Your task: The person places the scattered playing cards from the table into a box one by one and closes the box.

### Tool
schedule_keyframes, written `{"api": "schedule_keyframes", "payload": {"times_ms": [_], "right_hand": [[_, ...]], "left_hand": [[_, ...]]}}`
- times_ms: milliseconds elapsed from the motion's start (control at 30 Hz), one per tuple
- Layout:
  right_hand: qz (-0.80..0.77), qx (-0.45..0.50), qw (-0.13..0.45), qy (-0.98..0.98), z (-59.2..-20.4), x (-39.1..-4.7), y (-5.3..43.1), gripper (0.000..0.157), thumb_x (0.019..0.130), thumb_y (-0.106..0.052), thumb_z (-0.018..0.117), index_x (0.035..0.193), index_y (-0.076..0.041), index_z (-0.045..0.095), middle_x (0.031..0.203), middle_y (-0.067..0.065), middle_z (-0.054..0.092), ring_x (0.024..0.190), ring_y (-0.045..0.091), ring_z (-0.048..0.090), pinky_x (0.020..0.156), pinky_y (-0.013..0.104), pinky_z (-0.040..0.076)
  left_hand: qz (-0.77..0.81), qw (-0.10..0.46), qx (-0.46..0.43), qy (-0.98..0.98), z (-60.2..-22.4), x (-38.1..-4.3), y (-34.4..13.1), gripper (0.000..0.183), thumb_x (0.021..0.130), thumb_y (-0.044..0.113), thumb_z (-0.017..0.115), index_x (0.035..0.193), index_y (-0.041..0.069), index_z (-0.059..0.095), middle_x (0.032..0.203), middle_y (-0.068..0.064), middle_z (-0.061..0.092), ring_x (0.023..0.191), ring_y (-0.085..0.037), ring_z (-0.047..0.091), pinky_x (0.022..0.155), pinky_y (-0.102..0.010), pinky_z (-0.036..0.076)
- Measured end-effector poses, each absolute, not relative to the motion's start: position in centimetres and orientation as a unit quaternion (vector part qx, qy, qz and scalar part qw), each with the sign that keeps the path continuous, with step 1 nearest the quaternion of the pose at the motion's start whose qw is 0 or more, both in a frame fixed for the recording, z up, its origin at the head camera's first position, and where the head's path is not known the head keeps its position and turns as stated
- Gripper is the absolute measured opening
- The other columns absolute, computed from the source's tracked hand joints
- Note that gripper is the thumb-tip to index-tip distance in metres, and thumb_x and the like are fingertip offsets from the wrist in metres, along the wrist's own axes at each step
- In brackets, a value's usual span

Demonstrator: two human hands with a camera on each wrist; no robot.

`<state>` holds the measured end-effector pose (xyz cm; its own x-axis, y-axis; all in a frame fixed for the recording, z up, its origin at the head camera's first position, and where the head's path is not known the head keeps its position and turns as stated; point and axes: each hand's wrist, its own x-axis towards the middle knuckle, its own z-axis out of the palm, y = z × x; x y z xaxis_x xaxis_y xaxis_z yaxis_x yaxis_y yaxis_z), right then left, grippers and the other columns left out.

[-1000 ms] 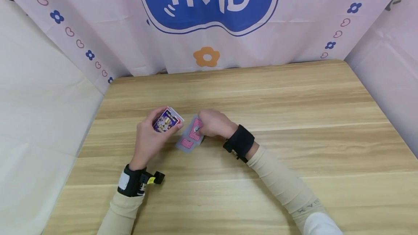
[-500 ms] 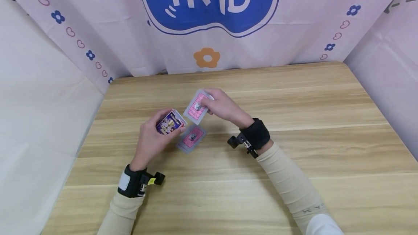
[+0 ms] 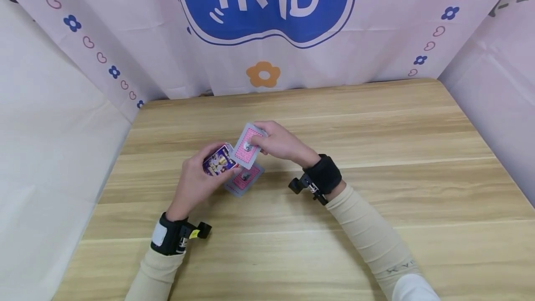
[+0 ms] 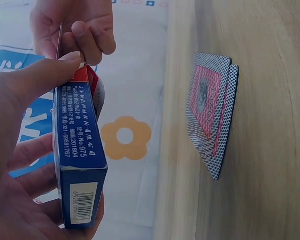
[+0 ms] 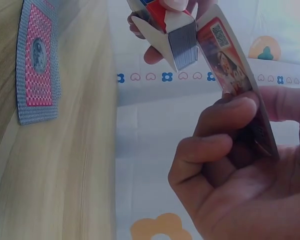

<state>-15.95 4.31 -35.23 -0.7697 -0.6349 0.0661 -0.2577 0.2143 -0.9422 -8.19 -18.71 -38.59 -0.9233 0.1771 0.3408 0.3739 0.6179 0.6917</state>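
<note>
My left hand [image 3: 193, 179] grips a blue playing-card box [image 3: 218, 160], thumb along one edge and fingers round the other side. Its flap hangs open at the upper right end, and the right wrist view shows a tight stack of cards [image 5: 184, 48] inside. Between thumb and curled fingers my right hand [image 3: 283, 142] pinches a playing card [image 3: 245, 148], patterned pink back up, its lower corner right at the box's open end. Its underside carries a coloured picture and a square code. Below both hands, a few overlapping cards [image 3: 244, 179] lie back up on the table.
The wood-grain table [image 3: 334, 236] reaches back to a pink-white printed curtain [image 3: 334, 66], with white cloth [image 3: 62, 152] along the left side. A small camera [image 3: 204, 230] juts inward from the left wrist, another camera [image 3: 296, 185] from the right.
My right hand has picked a card up off the pile on the table, raised it, then brought it down and left to the box's opening. The left hand with the box has barely shifted.
</note>
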Motion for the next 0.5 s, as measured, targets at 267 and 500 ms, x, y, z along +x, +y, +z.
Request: {"api": "schedule_keyframes", "payload": {"times_ms": [267,500], "right_hand": [[-0.555,-0.282,0.167,0.765,-35.14,-15.96,4.5,0.012,0.096,-0.011,0.051,0.102,-0.009,0.06,0.073,0.006,0.057,0.056,0.014,0.046,0.049,0.024,0.036],[-0.555,-0.275,0.16,0.769,-35.23,-15.95,4.54,0.014,0.096,-0.012,0.051,0.105,-0.009,0.06,0.076,0.006,0.059,0.056,0.013,0.046,0.049,0.023,0.035]], "left_hand": [[-0.409,0.112,-0.157,-0.892,-38.34,-8.06,-18.54,0.065,0.071,0.04,0.081,0.127,0.019,0.056,0.114,-0.004,0.062,0.093,-0.015,0.057,0.069,-0.042,0.054],[-0.414,0.106,-0.164,-0.889,-38.36,-7.98,-18.38,0.066,0.071,0.04,0.081,0.128,0.02,0.055,0.114,-0.004,0.062,0.094,-0.015,0.057,0.069,-0.041,0.053]]}}
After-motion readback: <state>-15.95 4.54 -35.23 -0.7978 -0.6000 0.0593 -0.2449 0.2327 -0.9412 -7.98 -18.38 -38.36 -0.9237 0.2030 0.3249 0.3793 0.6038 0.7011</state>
